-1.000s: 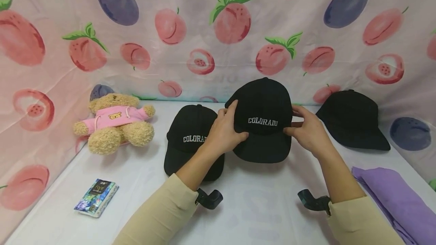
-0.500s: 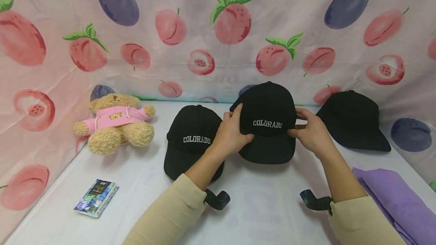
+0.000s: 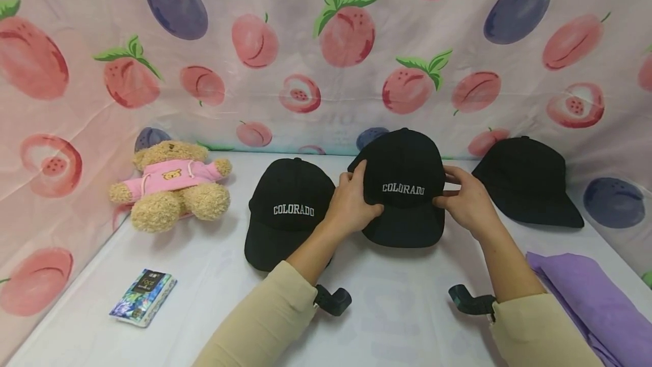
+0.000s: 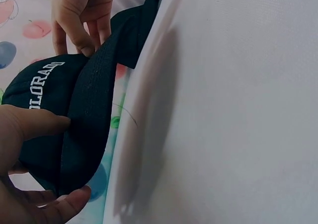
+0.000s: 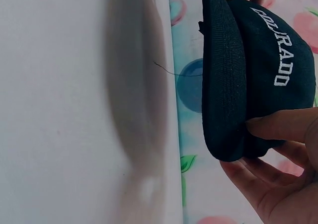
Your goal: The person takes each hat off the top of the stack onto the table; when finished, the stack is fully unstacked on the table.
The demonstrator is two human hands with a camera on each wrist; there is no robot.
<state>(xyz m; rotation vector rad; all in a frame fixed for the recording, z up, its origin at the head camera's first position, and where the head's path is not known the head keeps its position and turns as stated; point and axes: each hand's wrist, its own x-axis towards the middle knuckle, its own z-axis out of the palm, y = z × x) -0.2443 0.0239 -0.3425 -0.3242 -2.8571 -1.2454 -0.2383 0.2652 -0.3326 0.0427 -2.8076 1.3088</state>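
Note:
Between both hands is a black baseball cap [image 3: 404, 157] with white COLORADO lettering, its brim toward me. My left hand [image 3: 354, 203] grips its left side, thumb on the front near the brim seam and fingers behind. On the opposite side my right hand [image 3: 466, 203] pinches the cap where crown meets brim. Both wrist views show the cap's brim [image 4: 89, 110] raised over the white surface, a shadow beneath it. A loose thread [image 5: 174, 74] hangs off the brim edge. Left of it stands a second black COLORADO baseball cap [image 3: 285, 197], partly behind my left forearm.
Another black cap [image 3: 524, 183] sits at the back right, brim turned right. Folded purple cloth [image 3: 591, 293] lies at the right edge. To the left are a teddy bear [image 3: 173, 177] in a pink hoodie and a tissue pack [image 3: 145, 298]. A fruit-print curtain [image 3: 326, 101] hangs behind the table.
Both hands have brought the held cap a little to the right and lower. The lettering on the left cap, partly covered by my left hand before, now shows fully.

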